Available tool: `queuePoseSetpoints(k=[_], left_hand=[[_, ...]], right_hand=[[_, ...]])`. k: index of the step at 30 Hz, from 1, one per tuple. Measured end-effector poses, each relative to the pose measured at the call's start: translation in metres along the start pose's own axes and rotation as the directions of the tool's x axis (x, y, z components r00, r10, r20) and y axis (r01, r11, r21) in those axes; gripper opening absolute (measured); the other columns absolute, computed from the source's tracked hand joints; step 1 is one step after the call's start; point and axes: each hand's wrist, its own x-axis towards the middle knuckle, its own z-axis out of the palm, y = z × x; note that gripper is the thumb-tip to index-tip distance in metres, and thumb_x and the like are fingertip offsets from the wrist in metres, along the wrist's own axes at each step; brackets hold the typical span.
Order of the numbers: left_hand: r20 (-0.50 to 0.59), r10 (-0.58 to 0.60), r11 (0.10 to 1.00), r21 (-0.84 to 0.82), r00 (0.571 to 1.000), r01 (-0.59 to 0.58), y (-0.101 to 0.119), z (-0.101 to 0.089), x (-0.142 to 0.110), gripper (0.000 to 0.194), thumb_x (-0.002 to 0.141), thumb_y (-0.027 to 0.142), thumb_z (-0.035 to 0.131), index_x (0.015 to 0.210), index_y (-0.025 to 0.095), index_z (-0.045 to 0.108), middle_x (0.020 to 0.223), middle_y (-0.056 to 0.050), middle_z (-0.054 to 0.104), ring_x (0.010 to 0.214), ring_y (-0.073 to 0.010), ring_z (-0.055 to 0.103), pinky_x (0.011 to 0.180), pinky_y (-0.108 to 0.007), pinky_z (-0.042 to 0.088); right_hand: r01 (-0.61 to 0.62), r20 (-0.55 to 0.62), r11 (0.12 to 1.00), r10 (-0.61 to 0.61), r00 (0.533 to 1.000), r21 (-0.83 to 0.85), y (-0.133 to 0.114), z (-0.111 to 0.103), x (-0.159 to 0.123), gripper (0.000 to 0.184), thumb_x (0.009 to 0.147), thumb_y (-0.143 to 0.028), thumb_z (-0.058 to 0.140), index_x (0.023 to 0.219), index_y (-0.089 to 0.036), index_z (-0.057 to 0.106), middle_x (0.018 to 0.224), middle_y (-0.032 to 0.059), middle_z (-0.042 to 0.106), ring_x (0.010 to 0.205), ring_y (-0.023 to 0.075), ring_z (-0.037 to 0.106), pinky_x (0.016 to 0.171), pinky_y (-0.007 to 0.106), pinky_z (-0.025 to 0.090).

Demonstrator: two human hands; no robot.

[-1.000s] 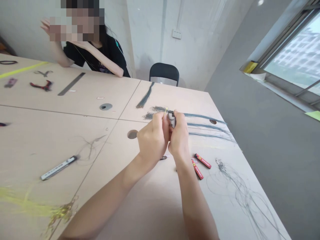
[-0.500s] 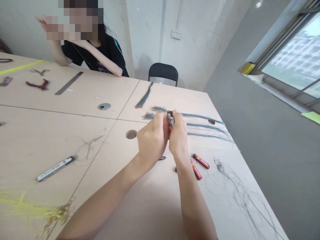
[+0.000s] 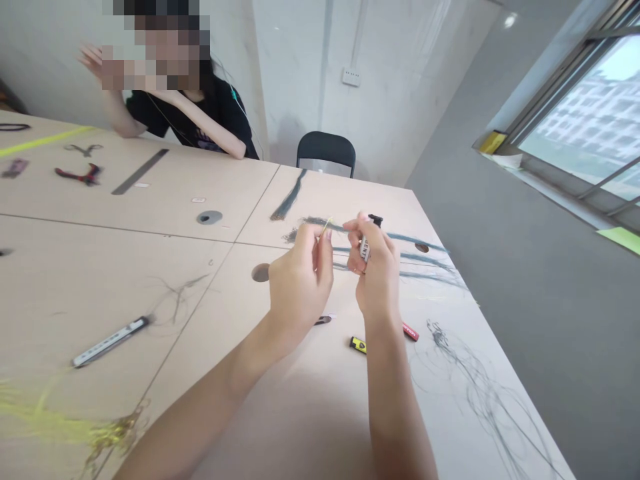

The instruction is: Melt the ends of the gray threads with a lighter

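Note:
Thumb and finger of my left hand (image 3: 299, 277) pinch a short yellow cord (image 3: 328, 223) whose end sticks up above the fingertips. A little to the right, my right hand (image 3: 379, 270) is wrapped around a white lighter (image 3: 365, 250) with a black top; some lettering shows on its body. The two hands are apart, raised over the table. Behind them, bundles of blue-green cord (image 3: 423, 258) lie across the table, partly hidden by my hands. Near my right forearm lie a yellow lighter (image 3: 358, 345) and a red lighter (image 3: 411, 332), both partly covered.
On the left lie a white-and-black utility knife (image 3: 110, 342) and a yellow cord bundle (image 3: 60, 427). Loose dark cords (image 3: 480, 380) spread at right. Red-handled pliers (image 3: 80, 176), scissors (image 3: 84, 149) and a ruler (image 3: 141, 172) lie near a person (image 3: 215, 123) seated opposite.
My hands have separated: the right one, with the lighter, has moved right, away from the yellow cord. The yellow lighter has come into view as my right forearm shifted.

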Motion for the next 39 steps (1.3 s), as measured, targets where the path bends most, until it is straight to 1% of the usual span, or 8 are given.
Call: queuePoseSetpoints(k=[11, 18, 26, 30, 32, 34, 37, 39], left_hand=[[0.068, -0.083, 0.991, -0.095, 0.994, 0.089, 0.006, -0.007, 0.000, 0.018, 0.098, 0.020, 0.051, 0.080, 0.020, 0.048, 0.049, 0.009, 0.041, 0.037, -0.0038, 0.037, 0.039, -0.016, 0.024], [0.180, -0.168, 0.947, -0.243, 0.969, 0.210, 0.008, -0.012, 0.005, 0.021, 0.096, 0.022, 0.052, 0.075, 0.020, 0.050, 0.049, 0.008, 0.040, 0.039, -0.0050, 0.033, 0.039, -0.019, 0.022], [0.327, -0.226, 0.910, -0.265, 0.917, 0.319, 0.006, -0.015, 0.011, 0.023, 0.092, 0.028, 0.056, 0.071, 0.020, 0.057, 0.048, 0.007, 0.037, 0.041, -0.0070, 0.032, 0.041, -0.021, 0.025], [0.257, -0.265, 0.955, -0.065, 0.929, 0.290, -0.005, -0.013, 0.013, 0.015, 0.088, 0.033, 0.067, 0.097, 0.021, 0.065, 0.077, 0.000, 0.062, 0.061, -0.0119, 0.056, 0.053, -0.024, 0.043], [0.126, -0.211, 0.977, -0.002, 0.969, 0.213, -0.012, -0.010, 0.014, 0.031, 0.081, 0.031, 0.076, 0.106, 0.020, 0.063, 0.105, -0.007, 0.064, 0.087, -0.0182, 0.063, 0.070, -0.030, 0.052], [0.042, -0.142, 0.990, 0.012, 0.989, 0.142, -0.018, -0.009, 0.015, 0.031, 0.076, 0.029, 0.080, 0.100, 0.020, 0.063, 0.112, -0.010, 0.060, 0.105, -0.0233, 0.059, 0.088, -0.038, 0.052], [0.132, -0.213, 0.971, -0.082, 0.968, 0.225, -0.021, -0.009, 0.019, 0.013, 0.077, 0.028, 0.079, 0.083, 0.022, 0.069, 0.102, -0.007, 0.064, 0.107, -0.0240, 0.058, 0.097, -0.041, 0.048], [0.274, -0.313, 0.902, -0.215, 0.909, 0.375, -0.021, -0.010, 0.022, 0.005, 0.082, 0.026, 0.075, 0.078, 0.024, 0.073, 0.098, -0.004, 0.068, 0.102, -0.0214, 0.062, 0.093, -0.038, 0.049]], right_hand=[[0.084, 0.093, 0.992, -0.075, 0.993, -0.095, 0.002, -0.001, -0.006, 0.020, 0.076, -0.042, 0.079, 0.079, -0.023, 0.075, 0.053, -0.0065, 0.038, 0.054, 0.0110, 0.042, 0.055, 0.025, 0.039], [0.051, 0.065, 0.995, -0.046, 0.997, -0.089, 0.001, -0.005, 0.000, 0.020, 0.078, -0.039, 0.076, 0.075, -0.021, 0.071, 0.049, -0.0088, 0.032, 0.046, 0.0076, 0.025, 0.045, 0.024, 0.024], [0.009, 0.099, 0.995, 0.001, 0.995, -0.099, 0.002, -0.009, 0.005, 0.027, 0.073, -0.044, 0.079, 0.072, -0.018, 0.071, 0.045, -0.0098, 0.031, 0.044, 0.0064, 0.023, 0.042, 0.024, 0.019], [-0.021, 0.064, 0.997, 0.025, 0.998, -0.072, 0.002, -0.008, 0.005, 0.025, 0.073, -0.041, 0.077, 0.071, -0.018, 0.069, 0.047, -0.0102, 0.029, 0.044, 0.0062, 0.022, 0.042, 0.024, 0.019], [-0.023, 0.049, 0.997, 0.027, 0.998, -0.076, 0.003, -0.008, 0.006, 0.025, 0.073, -0.042, 0.077, 0.071, -0.018, 0.069, 0.048, -0.0101, 0.029, 0.044, 0.0063, 0.022, 0.043, 0.024, 0.019], [-0.025, 0.045, 0.996, 0.028, 0.999, -0.083, 0.004, -0.009, 0.006, 0.025, 0.073, -0.042, 0.077, 0.072, -0.019, 0.070, 0.048, -0.0103, 0.028, 0.044, 0.0065, 0.022, 0.043, 0.024, 0.020], [-0.050, 0.054, 0.996, 0.054, 0.997, -0.080, 0.005, -0.009, 0.007, 0.023, 0.074, -0.041, 0.076, 0.073, -0.019, 0.071, 0.047, -0.0100, 0.028, 0.044, 0.0069, 0.021, 0.043, 0.025, 0.020], [-0.080, 0.043, 0.996, 0.082, 0.996, -0.049, 0.006, -0.007, 0.007, 0.020, 0.074, -0.037, 0.075, 0.069, -0.019, 0.068, 0.049, -0.0084, 0.033, 0.045, 0.0064, 0.020, 0.042, 0.025, 0.018]])
